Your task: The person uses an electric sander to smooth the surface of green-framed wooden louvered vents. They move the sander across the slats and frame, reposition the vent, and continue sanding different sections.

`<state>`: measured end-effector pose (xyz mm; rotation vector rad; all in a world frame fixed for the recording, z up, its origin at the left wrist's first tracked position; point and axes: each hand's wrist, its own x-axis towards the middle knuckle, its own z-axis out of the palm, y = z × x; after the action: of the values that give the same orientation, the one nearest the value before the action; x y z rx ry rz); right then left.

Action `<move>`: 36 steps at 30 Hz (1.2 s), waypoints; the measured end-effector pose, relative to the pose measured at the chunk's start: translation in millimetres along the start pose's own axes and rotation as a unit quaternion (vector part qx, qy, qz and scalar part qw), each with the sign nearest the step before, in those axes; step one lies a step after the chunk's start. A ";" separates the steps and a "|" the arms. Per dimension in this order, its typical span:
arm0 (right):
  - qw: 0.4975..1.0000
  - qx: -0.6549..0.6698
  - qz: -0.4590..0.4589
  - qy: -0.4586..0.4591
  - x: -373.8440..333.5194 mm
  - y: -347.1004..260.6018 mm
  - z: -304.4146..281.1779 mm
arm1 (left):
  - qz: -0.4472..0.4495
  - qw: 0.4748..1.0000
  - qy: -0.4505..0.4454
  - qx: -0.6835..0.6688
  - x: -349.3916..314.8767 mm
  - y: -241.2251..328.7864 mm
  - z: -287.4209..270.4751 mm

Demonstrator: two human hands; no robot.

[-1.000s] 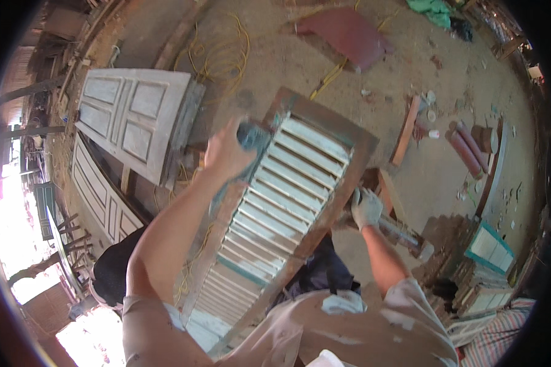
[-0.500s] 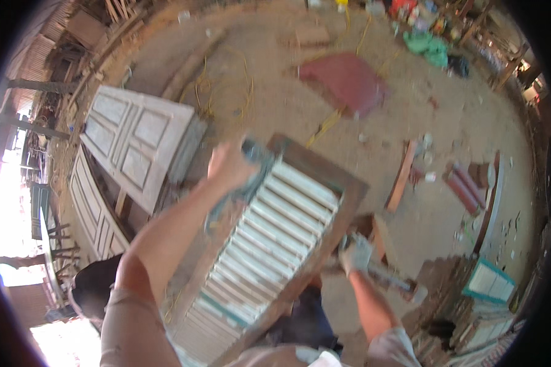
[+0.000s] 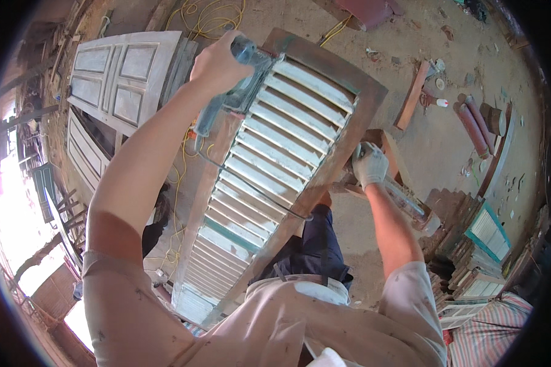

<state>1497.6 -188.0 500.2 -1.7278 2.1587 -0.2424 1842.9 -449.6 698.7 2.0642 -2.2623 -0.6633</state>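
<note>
A louvred wooden shutter (image 3: 291,125) with pale, worn slats and a brown frame slants across in front of me. My left hand (image 3: 221,66), bare, is closed on the round front knob of a blue-grey belt sander (image 3: 251,82). The sander lies over the shutter's far left edge, its rear handle free and its dark cord trailing across the slats. Beside the shutter's right edge is my right hand (image 3: 370,164) in a pale glove, fingers curled. What it grips is mostly hidden. Just below that hand is a long, dusty metal piece (image 3: 410,205).
Pale panelled doors (image 3: 128,73) lean at the left. Yellow cable (image 3: 211,18) coils on the ground beyond. An orange-brown wooden strip (image 3: 413,95) and red-brown rolls (image 3: 473,127) lie at the right. Stacked shutters (image 3: 471,269) with a green-edged panel (image 3: 488,232) stand at the lower right.
My view has tilted down, so the shutter and both hands sit higher in the picture. My left hand remains on the sander at the far left edge. The cord across the slats now shows plainly.
</note>
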 end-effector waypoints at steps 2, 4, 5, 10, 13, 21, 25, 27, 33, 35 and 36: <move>1.000 -0.002 0.010 -0.008 2.0 -0.8 -0.9 | -0.007 1.000 0.003 0.001 -33.0 -16.7 0.1; 0.999 -0.024 0.023 -0.012 0.8 -2.4 0.1 | -0.008 1.000 0.018 0.002 -71.4 -31.4 1.9; 0.999 -0.036 0.030 -0.013 0.9 -2.7 0.7 | -0.016 1.000 0.011 -0.006 -88.2 -40.0 3.7; 0.998 -0.046 0.022 0.024 -1.2 5.6 10.8 | -0.061 0.998 -0.014 -0.025 -174.7 -76.7 6.9; 0.996 -0.074 0.034 0.018 -3.8 -4.1 3.1 | -0.069 0.996 -0.020 -0.051 -224.3 -103.7 11.9; 0.992 -0.115 0.046 0.009 4.8 21.8 22.7 | -0.095 0.993 -0.018 -0.068 -344.1 -175.9 19.8; 0.989 -0.135 0.057 -0.030 8.5 12.1 12.0 | -0.097 0.993 0.001 -0.074 -390.1 -206.8 27.9; 0.986 -0.150 0.072 -0.023 7.2 11.8 15.2 | -0.098 0.992 -0.020 -0.080 -398.4 -210.4 24.3; 0.988 -0.143 0.059 0.008 9.8 22.1 23.5 | -0.076 0.995 -0.005 -0.068 -445.5 -237.5 33.7; 0.986 -0.155 0.056 0.002 7.9 16.2 20.2 | -0.098 0.992 -0.022 -0.071 -442.1 -232.0 30.9; 0.985 -0.161 0.064 0.003 6.6 20.3 23.8 | -0.107 0.991 -0.030 -0.072 -434.5 -227.2 28.4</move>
<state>1487.1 -187.4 470.0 -1.7400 2.4070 0.1459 2107.9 -36.7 720.8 2.2623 -1.9700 -0.8831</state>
